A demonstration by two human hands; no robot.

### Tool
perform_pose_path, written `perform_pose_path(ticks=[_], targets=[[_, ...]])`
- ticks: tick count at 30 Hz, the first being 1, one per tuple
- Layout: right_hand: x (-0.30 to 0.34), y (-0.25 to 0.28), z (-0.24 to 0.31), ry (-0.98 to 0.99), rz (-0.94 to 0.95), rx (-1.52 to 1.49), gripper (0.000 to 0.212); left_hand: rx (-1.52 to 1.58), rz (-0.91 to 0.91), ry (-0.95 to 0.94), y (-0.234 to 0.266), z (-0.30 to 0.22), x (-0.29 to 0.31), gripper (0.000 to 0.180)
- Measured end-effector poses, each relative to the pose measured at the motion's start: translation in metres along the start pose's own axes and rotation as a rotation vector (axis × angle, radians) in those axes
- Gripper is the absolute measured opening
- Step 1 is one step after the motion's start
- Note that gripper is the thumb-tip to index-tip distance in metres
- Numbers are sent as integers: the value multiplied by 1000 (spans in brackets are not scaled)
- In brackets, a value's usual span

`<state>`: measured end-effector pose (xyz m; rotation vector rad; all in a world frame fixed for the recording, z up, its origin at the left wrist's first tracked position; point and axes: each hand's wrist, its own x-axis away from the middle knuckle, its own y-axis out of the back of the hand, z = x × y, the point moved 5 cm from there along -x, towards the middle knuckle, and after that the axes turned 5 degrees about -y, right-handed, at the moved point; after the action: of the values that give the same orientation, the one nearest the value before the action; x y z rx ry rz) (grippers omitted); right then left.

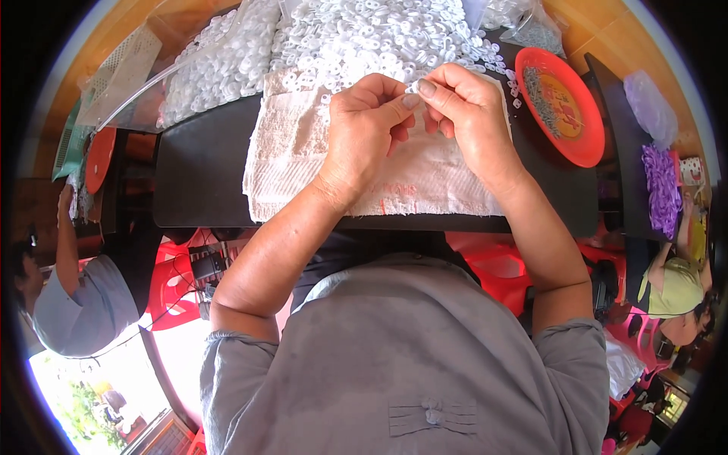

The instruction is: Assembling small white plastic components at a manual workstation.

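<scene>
Above a pale towel [292,163], my left hand [362,125] and my right hand [472,114] meet fingertip to fingertip. Between the pinched thumbs and forefingers shows a bit of a small white plastic piece [412,88], mostly covered by the fingers. Both hands are closed on it. Just beyond them spreads a heap of small white plastic pieces [371,38] with holes, some lying on the towel's far edge. To the right of my right hand, a red plate [588,129] carries many thin grey metal pieces [540,98] along its left side.
A clear plastic bag [220,76] full of white pieces lies at the far left of the black table [201,167]. Another clear bag [531,30] is at the far right. People sit at side tables, one with purple items [661,189]. Red stools [493,265] stand below.
</scene>
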<state>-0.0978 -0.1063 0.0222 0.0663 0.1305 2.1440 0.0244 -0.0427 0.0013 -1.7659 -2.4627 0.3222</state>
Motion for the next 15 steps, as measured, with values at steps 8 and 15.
perform_pose_path(ticks=[8,15], targets=[[-13,10,-13,119,-35,178,16,-17,-151,-34,12,-7,-3,17],[-1,-18,-14,574,-85,1244,8,63,-201,-84,19,-8,-2,15]])
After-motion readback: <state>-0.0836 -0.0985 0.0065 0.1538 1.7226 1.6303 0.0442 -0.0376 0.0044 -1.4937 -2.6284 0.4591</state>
